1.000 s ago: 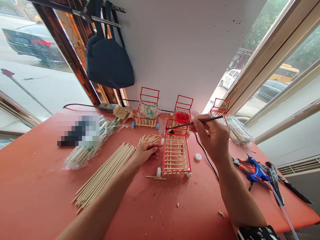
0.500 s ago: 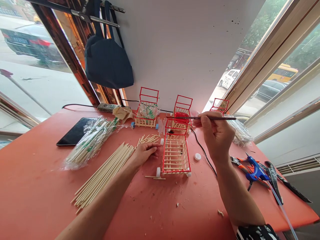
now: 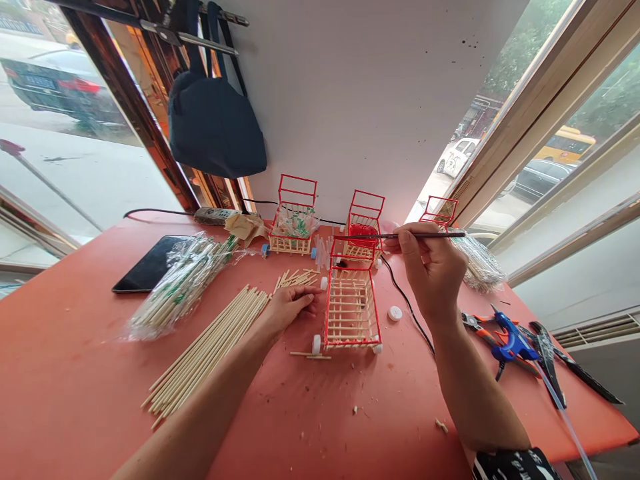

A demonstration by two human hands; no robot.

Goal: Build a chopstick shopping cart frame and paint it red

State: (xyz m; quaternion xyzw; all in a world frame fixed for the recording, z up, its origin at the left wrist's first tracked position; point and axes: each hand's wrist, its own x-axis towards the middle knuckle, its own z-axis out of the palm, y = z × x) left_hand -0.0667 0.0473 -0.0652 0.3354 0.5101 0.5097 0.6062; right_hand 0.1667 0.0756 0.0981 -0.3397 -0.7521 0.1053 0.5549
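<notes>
A small shopping cart (image 3: 353, 303) built of wooden sticks stands on the orange table, its rim and raised handle painted red, with white caps as wheels. My right hand (image 3: 433, 270) pinches a thin dark paintbrush (image 3: 380, 235) held nearly level. The brush's left end lies along the top bar of the cart's handle; whether it touches all along I cannot tell. My left hand (image 3: 294, 305) rests on the table left of the cart, fingers loosely bent, fingertips beside the upper left wheel (image 3: 324, 283). I see nothing held in it.
Behind stand more stick carts (image 3: 290, 243), one holding plastic wrap. Loose sticks (image 3: 210, 353), bagged sticks (image 3: 185, 287) and a black tablet (image 3: 150, 265) lie left. To the right are a white cap (image 3: 395, 313), a black cable (image 3: 407, 300), a blue glue gun (image 3: 515, 340) and pliers (image 3: 473, 323).
My right hand and the paintbrush have shifted slightly to the left along the handle's top bar. My left hand and the cart have stayed in place.
</notes>
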